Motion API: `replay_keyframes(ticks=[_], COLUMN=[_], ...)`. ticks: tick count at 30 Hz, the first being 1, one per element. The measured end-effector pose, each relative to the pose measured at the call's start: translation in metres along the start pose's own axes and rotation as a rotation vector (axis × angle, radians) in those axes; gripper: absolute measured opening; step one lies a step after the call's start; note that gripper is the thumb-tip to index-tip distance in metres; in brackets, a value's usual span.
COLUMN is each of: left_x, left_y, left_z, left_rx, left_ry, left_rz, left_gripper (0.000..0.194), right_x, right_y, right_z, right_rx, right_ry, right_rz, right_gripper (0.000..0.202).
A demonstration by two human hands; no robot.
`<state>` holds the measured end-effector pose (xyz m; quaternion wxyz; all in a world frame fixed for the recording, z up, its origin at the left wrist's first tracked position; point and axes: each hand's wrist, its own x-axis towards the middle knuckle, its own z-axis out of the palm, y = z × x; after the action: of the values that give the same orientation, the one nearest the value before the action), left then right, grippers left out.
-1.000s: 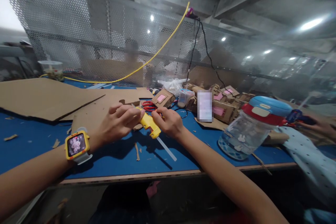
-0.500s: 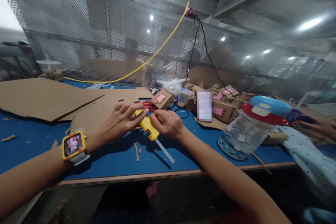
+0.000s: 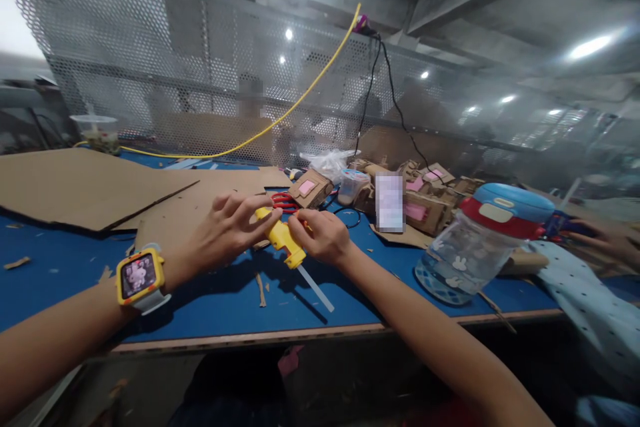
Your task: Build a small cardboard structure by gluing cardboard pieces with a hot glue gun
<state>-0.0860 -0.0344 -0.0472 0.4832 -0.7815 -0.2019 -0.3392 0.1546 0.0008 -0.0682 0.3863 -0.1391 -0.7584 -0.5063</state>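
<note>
A yellow hot glue gun [image 3: 283, 238] is held tilted above the blue tabletop, and a translucent glue stick [image 3: 316, 289] juts from its near end. My right hand [image 3: 323, 235] is closed on the gun's right side, where a bit of orange shows by the fingers. At the gun's far end, the thumb and index finger of my left hand [image 3: 235, 223] come together around the yellow body. The nozzle tip is hidden. Just beyond the hands lie red-handled scissors [image 3: 284, 202] and a small cardboard box with a pink patch [image 3: 311, 188].
Large cardboard sheets [image 3: 90, 183] cover the left of the table. To the right stand a water bottle [image 3: 463, 257], a blurred-out upright panel [image 3: 389, 202] and cardboard pieces [image 3: 433, 212]. A plastic tub [image 3: 353, 188] sits behind. Another person's hand [image 3: 613, 240] is at far right.
Both hands stay almost in place on the glue gun. The gun's near end and the glue stick have shifted very slightly to the right.
</note>
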Motion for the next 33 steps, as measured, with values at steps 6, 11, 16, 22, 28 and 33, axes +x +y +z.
replay_keyframes(ticks=[6,11,16,22,28,33], left_x=[0.001,0.004,-0.002,-0.004,-0.002,-0.003], left_y=[0.0,0.001,-0.001,0.0,0.001,0.001], left_z=[-0.004,-0.013,-0.008,-0.005,-0.012,-0.012], left_rx=[0.022,0.02,-0.008,0.006,0.002,-0.079], left_ry=[0.013,0.082,0.12,0.055,0.061,0.164], left_rz=[0.023,0.01,-0.011,-0.022,0.003,-0.059], left_gripper=[0.026,0.033,0.036,0.028,0.034,0.015], right_x=[-0.002,-0.003,-0.001,-0.001,-0.002,0.003], right_y=[-0.002,-0.002,-0.003,0.001,0.003,0.004], right_z=[0.004,0.004,0.003,0.0,-0.001,-0.006], right_rx=[0.019,0.032,0.015,-0.021,0.002,-0.013], right_ry=[-0.054,-0.085,-0.032,0.002,0.004,0.048], right_rz=[0.051,0.092,0.089,0.03,0.009,0.03], right_gripper=[0.02,0.025,0.024,0.024,0.021,0.018])
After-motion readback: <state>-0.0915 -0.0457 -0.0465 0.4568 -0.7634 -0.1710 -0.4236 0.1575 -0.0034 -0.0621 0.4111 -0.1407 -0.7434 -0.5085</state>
